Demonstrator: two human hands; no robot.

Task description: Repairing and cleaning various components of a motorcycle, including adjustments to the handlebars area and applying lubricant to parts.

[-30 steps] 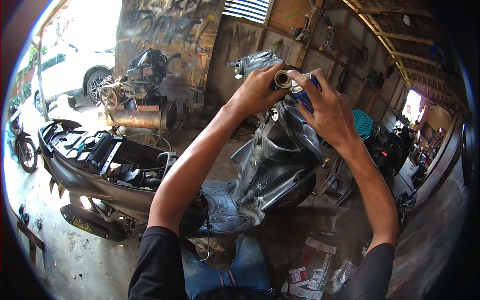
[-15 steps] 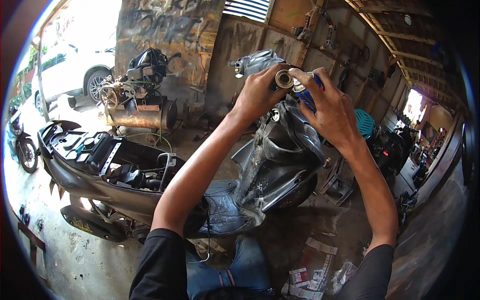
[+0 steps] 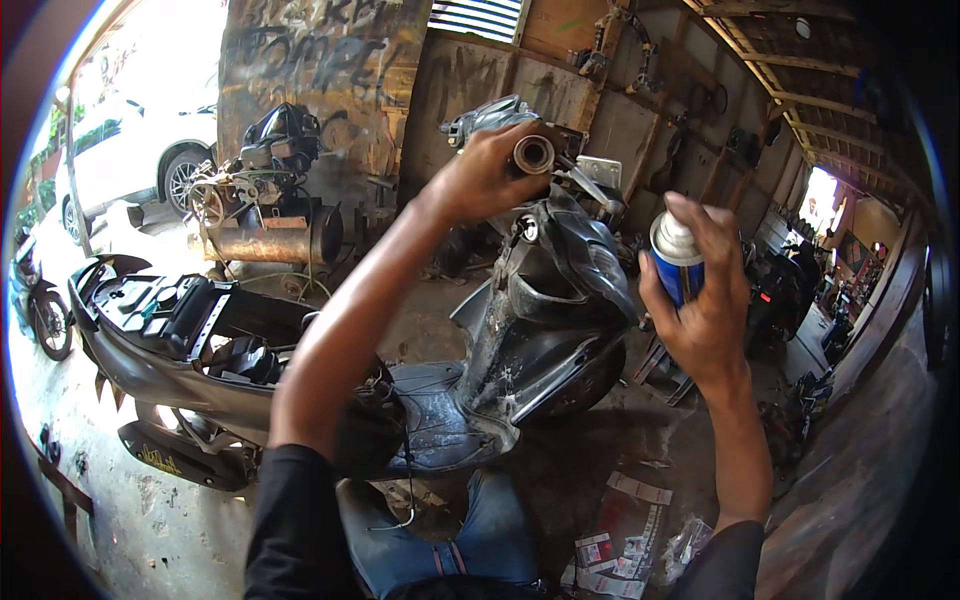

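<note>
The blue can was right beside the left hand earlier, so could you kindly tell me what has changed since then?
The right hand has moved right and down, carrying the blue can away and opening a clear gap from the hollow round part. The left hand sits slightly further left in the picture. Nothing was let go: both hands keep their holds, and the scooter stays put.

The right hand (image 3: pixel 712 310) conceals the lower part of the spray can (image 3: pixel 677 250). The left hand (image 3: pixel 488 177) obscures the back of the ring-ended part (image 3: pixel 533 154). Items (image 3: pixel 846 308) along the right edge of the floor (image 3: pixel 160 530) are too small to identify.
</note>
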